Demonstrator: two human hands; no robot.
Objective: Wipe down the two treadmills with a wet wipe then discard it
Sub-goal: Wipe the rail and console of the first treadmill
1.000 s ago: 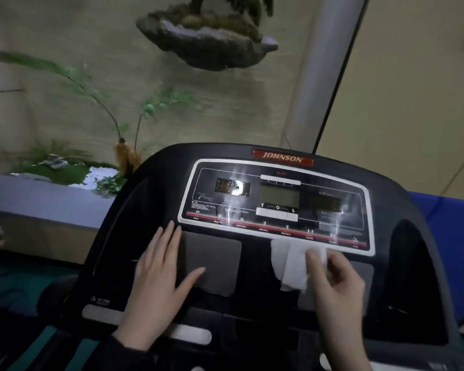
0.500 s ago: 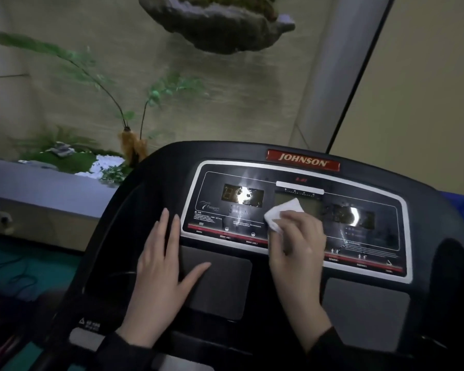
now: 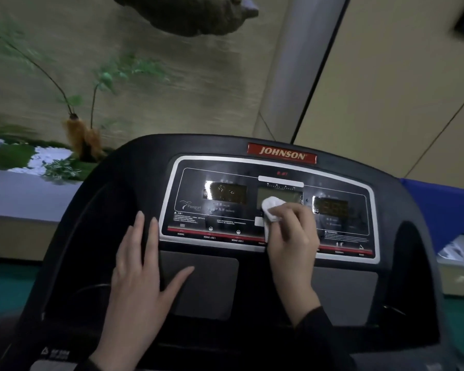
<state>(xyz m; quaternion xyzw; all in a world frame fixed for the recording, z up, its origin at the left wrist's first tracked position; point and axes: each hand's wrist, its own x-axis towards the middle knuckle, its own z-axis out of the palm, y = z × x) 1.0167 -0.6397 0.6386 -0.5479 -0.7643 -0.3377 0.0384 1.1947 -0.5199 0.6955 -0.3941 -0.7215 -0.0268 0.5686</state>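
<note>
"JOHNSON" badge [image 3: 282, 153] above console [image 3: 359, 199], wipe [image 3: 272, 208] under right hand [image 3: 292, 234].

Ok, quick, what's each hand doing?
Left hand: open, flat on the console.
Right hand: closed on the wipe, at the display.

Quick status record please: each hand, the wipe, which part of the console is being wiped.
left hand: flat on the treadmill console, fingers spread, holding nothing
right hand: shut on the wet wipe
wet wipe: bunched, pressed on the centre display
side displays: not covered by either hand
second treadmill: not in view
</note>
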